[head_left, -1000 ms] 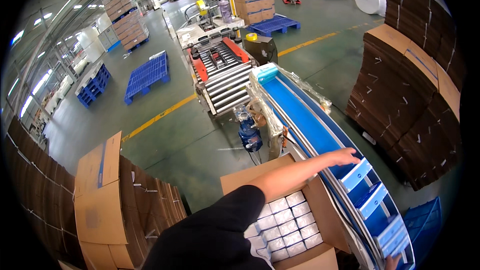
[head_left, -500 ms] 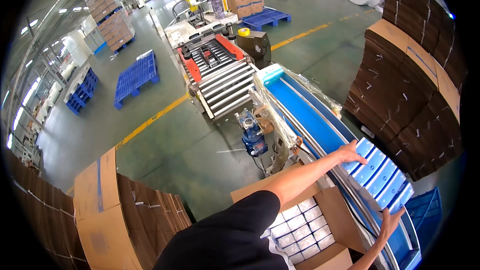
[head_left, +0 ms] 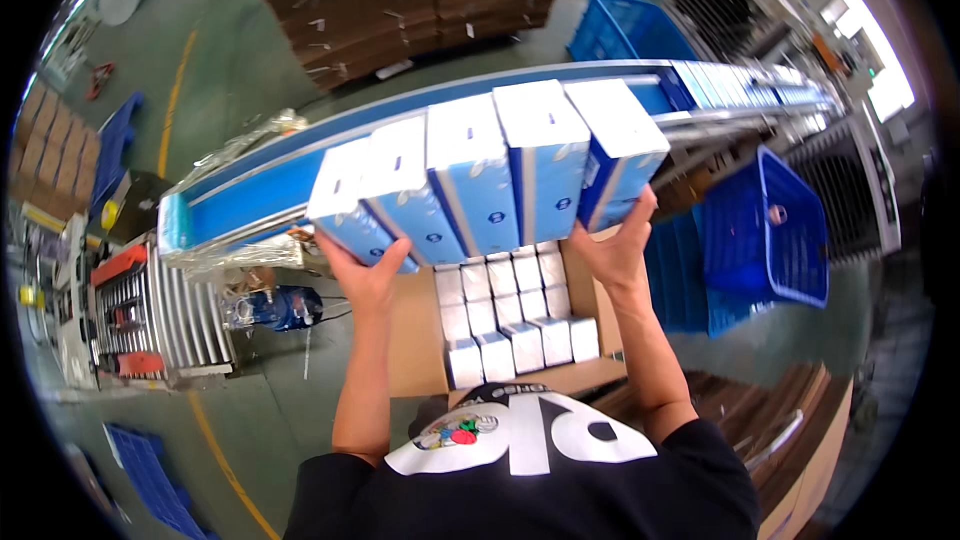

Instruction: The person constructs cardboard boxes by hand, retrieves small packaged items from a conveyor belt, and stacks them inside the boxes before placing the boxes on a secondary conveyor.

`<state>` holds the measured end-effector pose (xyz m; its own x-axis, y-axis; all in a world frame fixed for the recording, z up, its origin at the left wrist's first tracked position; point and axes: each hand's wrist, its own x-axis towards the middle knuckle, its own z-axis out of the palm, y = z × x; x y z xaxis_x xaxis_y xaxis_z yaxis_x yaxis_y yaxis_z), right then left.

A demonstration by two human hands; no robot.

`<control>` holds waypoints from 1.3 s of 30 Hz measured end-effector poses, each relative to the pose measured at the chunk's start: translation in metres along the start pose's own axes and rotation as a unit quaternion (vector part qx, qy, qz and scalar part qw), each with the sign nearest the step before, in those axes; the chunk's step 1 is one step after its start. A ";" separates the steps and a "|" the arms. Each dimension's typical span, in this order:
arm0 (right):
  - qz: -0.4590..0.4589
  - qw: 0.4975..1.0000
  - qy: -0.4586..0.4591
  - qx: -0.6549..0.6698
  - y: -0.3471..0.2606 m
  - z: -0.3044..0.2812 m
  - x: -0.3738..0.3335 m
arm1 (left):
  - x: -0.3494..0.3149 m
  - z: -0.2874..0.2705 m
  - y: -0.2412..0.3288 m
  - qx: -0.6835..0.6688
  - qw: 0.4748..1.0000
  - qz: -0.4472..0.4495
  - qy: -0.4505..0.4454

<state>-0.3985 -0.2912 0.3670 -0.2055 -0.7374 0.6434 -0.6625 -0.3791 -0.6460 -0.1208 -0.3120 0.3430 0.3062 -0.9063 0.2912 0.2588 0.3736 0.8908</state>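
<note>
Squeezing from both ends, the left hand (head_left: 365, 275) and the right hand (head_left: 618, 250) have a row of five blue-and-white packs (head_left: 475, 185) clamped between them, up between the conveyor (head_left: 250, 200) and the carton (head_left: 415, 340)! Each grip is closed on an end pack, and look at the middle three: no fingers show on them, so side pressure seems to be doing the work. Ease off at either end and the centre could drop out. And watch those tops, splaying like a fan, with a clear wedge beside the rightmost pack; uneven squeeze there might twist it loose. Press too hard, though, and the row could buckle or the wrapping crease. A low corner might also catch on the conveyor's metal edge or a carton flap.

Over to the containers! The carton stands open, flaps spread, with white-ended packs (head_left: 505, 310) lined up in rows inside; those nearest the person appear to sit higher, an edge for anything to bump. Off to the right, a blue basket (head_left: 740, 250) shows one small pale spot, too unclear to name. Beyond the conveyor sits a blue crate (head_left: 605, 30), contents impossible to make out.
</note>
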 end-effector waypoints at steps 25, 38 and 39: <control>0.151 0.659 -0.666 -0.315 0.156 0.008 -0.137 | -0.115 -0.044 -0.223 0.559 0.479 -0.355 -0.576; 0.254 0.722 -0.598 0.236 0.240 -0.046 -0.066 | -0.138 0.005 -0.201 0.481 0.597 -0.321 -0.557; 0.349 0.683 -0.542 0.345 0.251 -0.082 -0.021 | -0.140 0.010 -0.195 0.496 0.591 -0.309 -0.556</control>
<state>-0.6196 -0.3249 0.2247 0.6034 -0.7121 -0.3589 -0.1018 0.3776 -0.9204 -0.2233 -0.2603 0.1322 -0.5003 -0.5855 -0.6379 -0.8267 0.1039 0.5530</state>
